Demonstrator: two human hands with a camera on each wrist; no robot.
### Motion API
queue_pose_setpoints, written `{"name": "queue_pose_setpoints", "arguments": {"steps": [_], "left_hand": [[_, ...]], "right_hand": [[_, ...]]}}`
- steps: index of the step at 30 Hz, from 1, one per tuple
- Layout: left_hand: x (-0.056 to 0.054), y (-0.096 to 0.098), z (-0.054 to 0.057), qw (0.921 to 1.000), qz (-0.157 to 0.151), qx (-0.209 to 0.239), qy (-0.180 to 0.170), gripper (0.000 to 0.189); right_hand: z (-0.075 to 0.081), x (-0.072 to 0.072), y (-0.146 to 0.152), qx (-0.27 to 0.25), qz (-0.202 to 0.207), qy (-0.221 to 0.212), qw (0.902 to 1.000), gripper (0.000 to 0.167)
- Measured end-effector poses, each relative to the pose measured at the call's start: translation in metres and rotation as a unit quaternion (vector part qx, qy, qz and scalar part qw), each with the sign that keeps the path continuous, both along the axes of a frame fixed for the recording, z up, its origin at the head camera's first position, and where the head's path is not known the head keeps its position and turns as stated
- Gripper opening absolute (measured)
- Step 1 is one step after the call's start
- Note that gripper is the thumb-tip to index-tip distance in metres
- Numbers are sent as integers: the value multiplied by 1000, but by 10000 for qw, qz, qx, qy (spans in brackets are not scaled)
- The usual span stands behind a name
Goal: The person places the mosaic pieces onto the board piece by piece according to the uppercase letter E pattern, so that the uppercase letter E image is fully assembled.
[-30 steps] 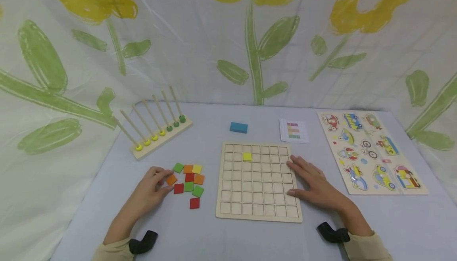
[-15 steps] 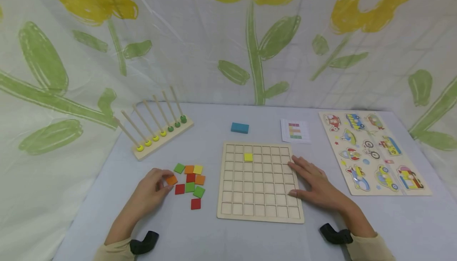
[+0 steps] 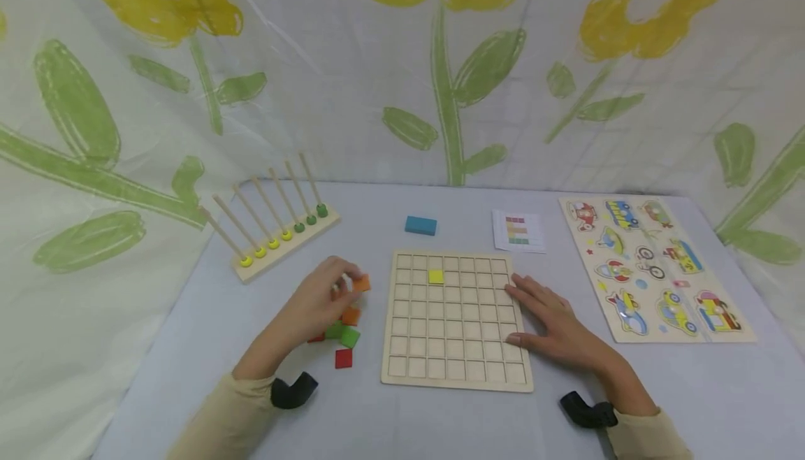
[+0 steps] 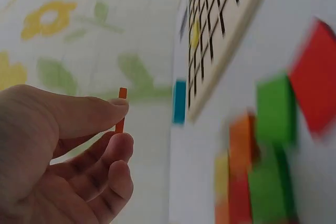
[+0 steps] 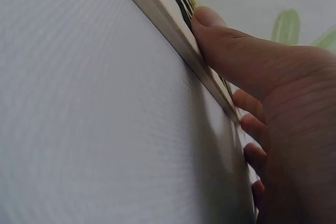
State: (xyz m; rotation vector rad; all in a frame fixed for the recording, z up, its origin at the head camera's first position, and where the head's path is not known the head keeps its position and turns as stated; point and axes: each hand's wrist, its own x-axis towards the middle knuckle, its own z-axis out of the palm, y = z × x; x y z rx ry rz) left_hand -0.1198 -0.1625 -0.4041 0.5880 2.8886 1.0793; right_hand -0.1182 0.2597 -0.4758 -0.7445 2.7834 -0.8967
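Observation:
My left hand pinches an orange square tile between thumb and fingers, above the loose tiles; the left wrist view shows the tile edge-on, lifted off the table. Under and beside this hand lie red, green and orange tiles, partly hidden by it, among them a red tile nearest me. A wooden grid board lies in the middle, with one yellow tile in its second row. My right hand rests on the board's right edge with relaxed fingers, thumb on the rim.
Behind the board are a blue block and a printed pattern card. A peg stand with yellow and green beads stands at the back left. A vehicle puzzle board lies on the right.
My left hand has lifted the orange tile from the left side of the pile and carried it right and away from me, toward the board. The right hand has stayed on the board.

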Motion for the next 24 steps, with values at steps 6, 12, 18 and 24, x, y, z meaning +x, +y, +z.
{"name": "queue_pose_setpoints", "arguments": {"steps": [6,12,18,24], "left_hand": [[-41,60,-9,9962,-864,4,-118,8],[-67,105,-23,9913,-1116,-449,-531,13],[-76,131,-37,9854,-1399,-801,-551,14],[-75,137,-41,9842,-1477,-874,-443,16]], "right_hand": [[-6,-2,0,-50,74,107,9999,81],[-7,1,-3,-98,64,68,9999,81],[-5,3,-3,-3,26,38,10000,81],[1,1,0,123,12,43,9999,80]]}}
